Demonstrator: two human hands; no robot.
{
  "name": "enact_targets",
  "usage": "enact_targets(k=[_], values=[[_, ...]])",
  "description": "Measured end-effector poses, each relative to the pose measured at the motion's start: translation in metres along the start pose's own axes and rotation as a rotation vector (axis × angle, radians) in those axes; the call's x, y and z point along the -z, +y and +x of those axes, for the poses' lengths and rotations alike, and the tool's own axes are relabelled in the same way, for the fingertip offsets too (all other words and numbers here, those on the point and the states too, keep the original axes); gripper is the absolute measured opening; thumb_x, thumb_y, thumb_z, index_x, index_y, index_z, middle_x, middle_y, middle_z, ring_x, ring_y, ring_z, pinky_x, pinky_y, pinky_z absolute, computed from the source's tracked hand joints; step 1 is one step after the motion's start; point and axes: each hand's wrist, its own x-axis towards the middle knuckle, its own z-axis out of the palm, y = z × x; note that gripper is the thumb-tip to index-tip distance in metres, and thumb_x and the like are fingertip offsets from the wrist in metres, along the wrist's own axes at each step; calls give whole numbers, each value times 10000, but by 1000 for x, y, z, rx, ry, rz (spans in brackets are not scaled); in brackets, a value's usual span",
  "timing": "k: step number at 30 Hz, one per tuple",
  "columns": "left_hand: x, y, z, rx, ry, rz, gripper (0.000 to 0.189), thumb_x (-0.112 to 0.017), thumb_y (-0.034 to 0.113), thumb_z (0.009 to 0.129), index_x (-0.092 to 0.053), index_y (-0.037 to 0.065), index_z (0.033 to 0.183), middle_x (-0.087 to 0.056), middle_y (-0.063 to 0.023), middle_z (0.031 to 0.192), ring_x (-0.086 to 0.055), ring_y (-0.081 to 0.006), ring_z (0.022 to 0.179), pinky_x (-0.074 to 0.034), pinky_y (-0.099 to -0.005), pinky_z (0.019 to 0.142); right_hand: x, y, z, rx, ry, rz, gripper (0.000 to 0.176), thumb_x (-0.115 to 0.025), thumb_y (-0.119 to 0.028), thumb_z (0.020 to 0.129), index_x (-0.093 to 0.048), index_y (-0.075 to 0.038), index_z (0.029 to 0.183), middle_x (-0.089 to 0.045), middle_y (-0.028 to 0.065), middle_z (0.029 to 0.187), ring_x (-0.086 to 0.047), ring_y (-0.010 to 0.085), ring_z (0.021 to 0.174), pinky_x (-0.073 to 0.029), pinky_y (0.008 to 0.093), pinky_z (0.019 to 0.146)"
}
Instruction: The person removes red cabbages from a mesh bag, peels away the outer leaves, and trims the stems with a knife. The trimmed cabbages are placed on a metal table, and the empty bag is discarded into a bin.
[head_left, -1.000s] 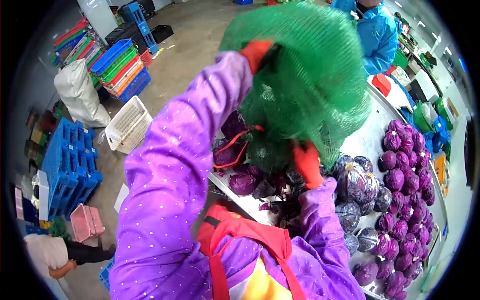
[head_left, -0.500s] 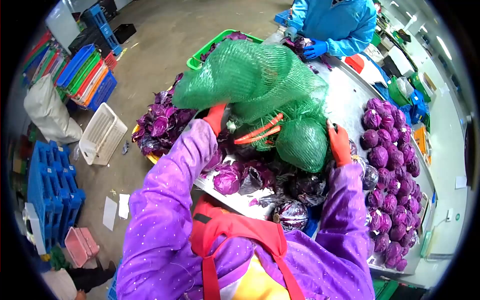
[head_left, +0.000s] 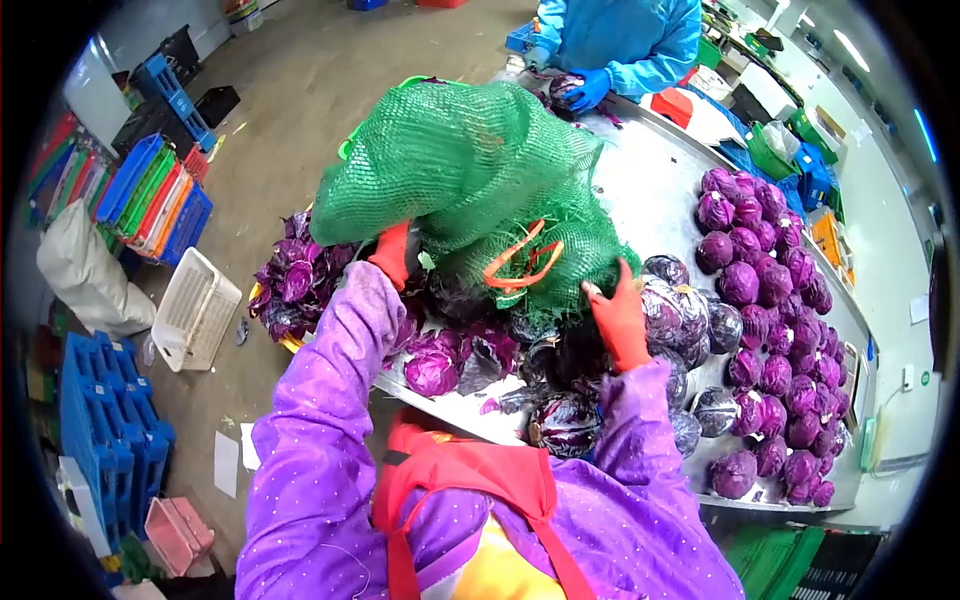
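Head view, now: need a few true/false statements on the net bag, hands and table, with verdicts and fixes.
1. The net bag is green. True.
2. The right hand is bare. False: it wears a red glove.
3. The orange-red strap is hidden beneath the bag. False: it shows on the outside of the netting.
4. The co-worker has a blue glove on a cabbage. True.
5. The white basket stands on the table. False: the white basket is on the floor.
6. The left hand is at the bag's edge. True.
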Motion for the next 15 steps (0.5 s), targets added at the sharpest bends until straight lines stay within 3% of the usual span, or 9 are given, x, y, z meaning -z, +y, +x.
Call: enact_targets(k=[2,3,4,5,6,8,11,14,15], values=[[0,-11,2,-295,126,196,531,-584,73,817,-474,24,1335,-515,-238,1301,-489,-382,1182,-388,-436,1002,-21,3,13,-60,67,72,446,-657,-247,846,-503,-97,1237,-657,248,937,-625,455,871,-495,485,781],[0,-12,8,-280,125,170,562,-640,61,739,-518,15,1285,-541,-252,1254,-499,-391,1171,-399,-450,991,-18,0,18,-28,83,196,374,-645,-219,851,-541,-66,1176,-663,235,938,-629,446,853,-495,477,769],[7,2,21,-247,109,136,441,-576,110,820,-538,34,1253,-567,-204,1180,-519,-345,1075,-421,-426,928,-14,-1,25,8,95,323,308,-634,-190,856,-579,-34,1115,-668,223,939,-632,438,836,-496,469,756],[15,15,38,-214,92,103,339,-512,159,901,-558,53,1220,-592,-156,1105,-539,-300,980,-444,-403,864,-31,19,39,182,481,179,210,-631,-126,853,-610,20,1002,-681,131,843,-630,310,732,-487,381,690],[29,39,56,-181,81,72,278,-448,208,982,-578,73,1187,-618,-108,1030,-558,-254,884,-467,-380,801,13,-1,40,-49,123,804,160,-645,-104,852,-630,25,947,-644,21,805,-568,154,718,-451,293,675],[61,112,89,42,184,-544,238,-468,204,958,-594,76,1114,-606,-80,849,-530,-235,693,-455,-391,624,49,-16,40,-13,252,1056,76,-648,-88,856,-657,-32,907,-615,-15,818,-522,84,725,-431,242,685],[91,114,142,-500,538,-49,244,-466,214,964,-613,78,1104,-633,-79,829,-563,-204,666,-469,-349,610,89,-46,43,68,366,1218,101,-650,-68,852,-653,-3,929,-642,17,857,-570,104,786,-460,246,747],[102,139,147,-122,357,-547,278,-493,261,964,-635,72,1110,-664,-71,889,-601,-199,725,-502,-340,665,114,-53,60,213,257,688,141,-651,-97,860,-646,-4,967,-645,29,857,-572,116,783,-460,248,739],[102,151,138,204,236,-783,292,-494,276,964,-635,72,1117,-664,-69,893,-603,-202,733,-505,-340,671,139,-43,73,109,312,773,164,-657,-150,874,-644,-23,976,-633,25,821,-572,114,771,-460,251,706]])
